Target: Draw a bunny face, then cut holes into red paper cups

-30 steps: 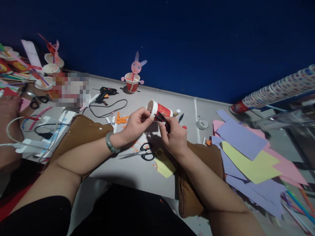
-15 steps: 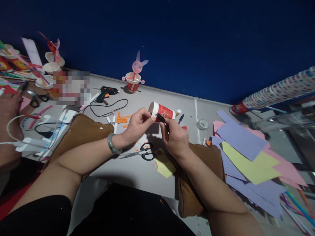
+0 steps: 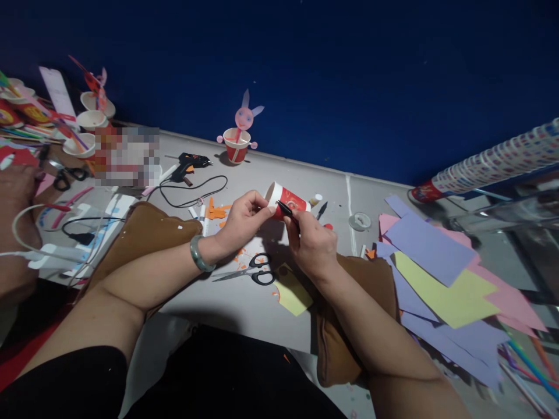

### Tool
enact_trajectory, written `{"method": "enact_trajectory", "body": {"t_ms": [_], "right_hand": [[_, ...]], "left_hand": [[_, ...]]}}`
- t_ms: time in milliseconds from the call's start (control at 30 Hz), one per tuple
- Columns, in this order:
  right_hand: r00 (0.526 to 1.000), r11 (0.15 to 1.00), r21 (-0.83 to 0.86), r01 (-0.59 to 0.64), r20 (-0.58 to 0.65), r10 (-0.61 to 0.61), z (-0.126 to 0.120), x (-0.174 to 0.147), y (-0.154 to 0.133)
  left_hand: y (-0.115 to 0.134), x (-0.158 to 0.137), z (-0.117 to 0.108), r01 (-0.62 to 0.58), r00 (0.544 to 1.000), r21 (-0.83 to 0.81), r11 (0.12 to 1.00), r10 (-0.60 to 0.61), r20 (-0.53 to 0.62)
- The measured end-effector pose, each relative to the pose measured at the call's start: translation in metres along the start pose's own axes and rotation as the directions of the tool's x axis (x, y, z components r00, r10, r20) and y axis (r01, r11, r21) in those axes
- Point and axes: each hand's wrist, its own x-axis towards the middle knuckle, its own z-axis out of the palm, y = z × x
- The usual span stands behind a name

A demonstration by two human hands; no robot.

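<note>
A red paper cup (image 3: 297,198) with a white rim and gold print is tipped on its side, its mouth toward the left. My left hand (image 3: 244,224) is closed at that rim, thumb and index finger pinching its near edge. In my right hand (image 3: 312,238) is a slim black pen (image 3: 286,208), its end pointing left at the cup, close to my left thumb. Black-handled scissors (image 3: 261,270) lie below my hands, beside a cut piece of yellow paper (image 3: 293,294). Orange paper scraps (image 3: 217,208) are to the left.
A glue gun (image 3: 191,166) and its cable lie at the back left, near a rabbit figure in a cup (image 3: 236,150). Coloured paper sheets (image 3: 430,244) and a long stack of cups (image 3: 480,169) occupy the right. Another person's hand (image 3: 17,186) is at far left.
The cup has tilted slightly and the pen has turned a little in my right hand. Both arms stay almost in place.
</note>
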Motion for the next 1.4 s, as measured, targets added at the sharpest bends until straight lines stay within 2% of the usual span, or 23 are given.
{"method": "enact_trajectory", "body": {"t_ms": [200, 500, 967, 1133, 1400], "right_hand": [[0.998, 1.0, -0.025, -0.001, 0.055, 0.003, -0.0025, 0.001, 0.0012], [0.993, 0.998, -0.057, -0.005, 0.115, 0.011, -0.0054, 0.002, 0.0029], [0.994, 0.999, -0.04, -0.007, 0.105, 0.012, -0.0055, 0.0038, 0.0041], [0.998, 0.999, -0.028, 0.018, 0.06, -0.016, -0.0053, 0.0035, 0.0054], [0.993, 1.0, -0.029, 0.004, 0.114, 0.0, -0.0063, 0.0033, 0.0066]], "left_hand": [[0.0008, 0.0007, -0.0006, -0.034, 0.999, 0.011, 0.999, 0.034, -0.005], [0.0007, 0.0003, -0.0023, 0.013, 0.999, -0.015, 1.0, -0.013, 0.037], [0.0017, 0.0012, -0.0035, -0.049, 0.997, -0.014, 0.999, 0.05, 0.054], [0.003, 0.0003, -0.0038, -0.058, 0.996, -0.008, 0.998, 0.059, 0.066], [0.0034, 0.0009, -0.0029, -0.06, 0.996, -0.006, 0.998, 0.06, 0.07]]}}
